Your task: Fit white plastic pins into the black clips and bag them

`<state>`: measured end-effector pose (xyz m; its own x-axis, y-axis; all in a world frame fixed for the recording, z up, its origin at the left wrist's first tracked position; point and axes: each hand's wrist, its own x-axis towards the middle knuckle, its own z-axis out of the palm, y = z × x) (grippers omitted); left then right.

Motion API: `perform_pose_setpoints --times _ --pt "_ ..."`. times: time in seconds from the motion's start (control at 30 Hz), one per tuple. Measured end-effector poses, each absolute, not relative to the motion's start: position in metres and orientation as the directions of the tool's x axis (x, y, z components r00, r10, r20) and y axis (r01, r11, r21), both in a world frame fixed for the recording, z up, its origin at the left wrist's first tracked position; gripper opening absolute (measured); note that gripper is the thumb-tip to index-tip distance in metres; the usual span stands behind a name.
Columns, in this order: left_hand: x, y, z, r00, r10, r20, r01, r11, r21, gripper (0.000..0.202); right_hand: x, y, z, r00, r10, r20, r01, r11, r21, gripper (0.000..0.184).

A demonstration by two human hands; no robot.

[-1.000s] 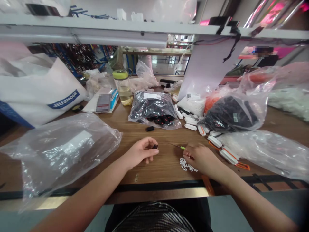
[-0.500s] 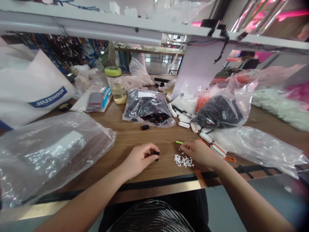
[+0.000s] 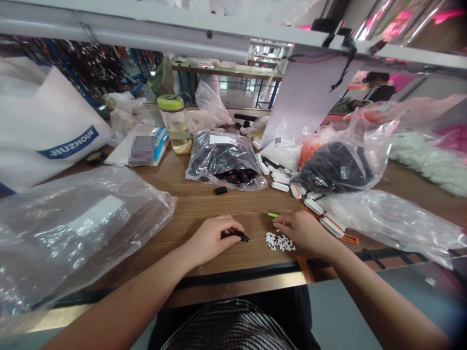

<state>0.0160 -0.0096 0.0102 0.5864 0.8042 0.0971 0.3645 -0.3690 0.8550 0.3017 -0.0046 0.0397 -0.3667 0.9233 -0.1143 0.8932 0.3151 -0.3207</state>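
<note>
Over the bench (image 3: pixel 199 206), left fingers (image 3: pixel 233 223) pinching black piece (image 3: pixel 242 236), right fingers (image 3: pixel 284 219) curled round green tool (image 3: pixel 272 215), near white bits (image 3: pixel 281 242)

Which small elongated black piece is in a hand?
The small elongated black piece pinched between thumb and fingers of the left hand; the loose black piece lies on the brown wood-grained table, before the transparent plastic bag of black parts.

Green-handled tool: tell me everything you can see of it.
The tool has a bright green, plastic-looking handle and a thin shaft pointing left. The right grip holds it, hiding its rear end. It is just beyond the white bits; whether it touches the table can't be told.
</note>
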Motion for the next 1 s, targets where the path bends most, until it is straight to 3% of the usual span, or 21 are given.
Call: perform_pose_setpoints --times 0.13,0.37,0.57,0.83,1.0 --pt "0.015 -0.012 0.013 0.593 0.797 0.113 0.464 -0.453 0.761 0.009 0.305 -0.002 0.036 -0.344 0.934 -0.098 0.896 0.295 -0.333 0.025" --pt "0.017 -0.016 0.015 0.56 0.824 0.091 0.545 -0.449 0.708 0.009 0.298 -0.007 0.036 -0.267 0.961 -0.078 0.935 0.238 -0.263 0.024" --pt "0.021 -0.024 0.014 0.534 0.84 0.097 0.6 -0.457 0.657 0.01 0.294 -0.008 0.035 -0.186 0.973 -0.138 0.945 0.139 -0.296 0.017" --pt "0.022 -0.025 0.013 0.547 0.825 0.142 0.601 -0.505 0.62 0.006 0.296 -0.004 0.038 -0.304 0.945 -0.121 0.946 0.284 -0.158 0.026" --pt "0.022 -0.024 0.013 0.535 0.839 0.103 0.62 -0.473 0.626 0.005 0.301 -0.002 0.045 -0.34 0.923 -0.18 0.91 0.274 -0.312 0.032"
